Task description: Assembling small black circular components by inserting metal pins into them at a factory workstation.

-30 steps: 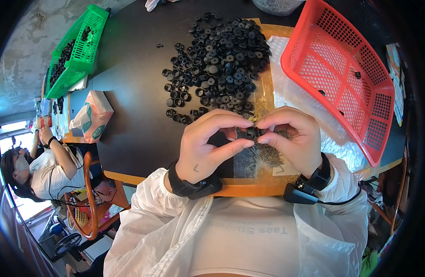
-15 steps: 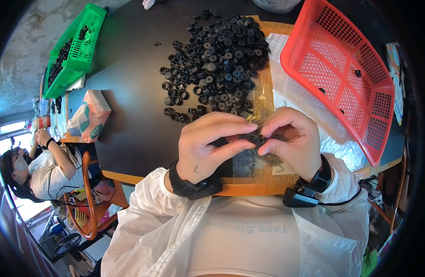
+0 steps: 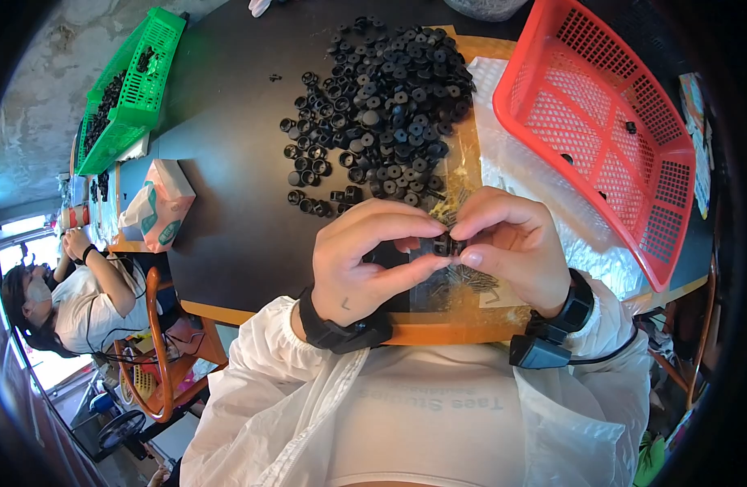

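Between my fingertips is a small black plastic part [image 3: 443,244], held just above the near edge of the table. My left hand [image 3: 364,253] pinches its left side with thumb and forefinger. On the other side, the thumb and forefinger of my right hand [image 3: 521,243] close on it too. Its exact shape is partly covered by the fingers. Below my hands lies a pile of thin metal pins [image 3: 476,281] on a taped brown patch. Beyond them, a large heap of black round plastic caps [image 3: 398,105] spreads over the dark table [image 3: 235,122].
A red plastic basket [image 3: 510,105] with a few black pieces stands at the right on clear plastic sheeting [image 3: 491,158]. At the left are a tissue pack [image 3: 164,207] and a green basket [image 3: 150,97] of black parts. Another person [image 3: 97,284] sits at far left.
My right hand has shifted slightly, its fingertips now at the right side of the black part. The part shows more between my hands, and the left hand has hardly moved.
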The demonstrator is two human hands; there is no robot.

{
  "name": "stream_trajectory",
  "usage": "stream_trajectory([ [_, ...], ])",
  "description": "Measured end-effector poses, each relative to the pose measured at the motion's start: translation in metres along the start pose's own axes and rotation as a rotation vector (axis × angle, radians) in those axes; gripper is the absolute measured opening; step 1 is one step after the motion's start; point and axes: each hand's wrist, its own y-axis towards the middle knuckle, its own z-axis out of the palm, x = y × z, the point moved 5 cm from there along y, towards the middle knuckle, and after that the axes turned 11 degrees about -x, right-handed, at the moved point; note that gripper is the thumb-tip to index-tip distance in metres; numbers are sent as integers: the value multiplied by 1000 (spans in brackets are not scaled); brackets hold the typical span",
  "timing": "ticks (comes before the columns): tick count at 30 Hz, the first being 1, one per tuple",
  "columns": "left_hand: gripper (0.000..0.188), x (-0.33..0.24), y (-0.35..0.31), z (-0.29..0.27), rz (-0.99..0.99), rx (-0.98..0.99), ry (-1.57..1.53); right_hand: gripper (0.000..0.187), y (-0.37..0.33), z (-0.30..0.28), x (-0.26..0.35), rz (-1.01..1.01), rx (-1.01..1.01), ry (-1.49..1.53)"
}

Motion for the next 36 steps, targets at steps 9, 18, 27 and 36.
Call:
stream_trajectory([
  [9, 37, -9, 4, -2, 284, 51, 159, 38, 3, 6, 1, 335, 81, 64],
  [18, 39, -11, 3, -1, 219, 68, 147, 35, 0, 3, -2, 341, 151, 45],
  [27, 36, -15, 2, 1, 280, 101, 134, 34, 0, 4, -2, 211, 176, -72],
  [36, 30, -23, -1, 6, 410, 78, 210, 28, -2, 6, 3, 27, 129, -264],
])
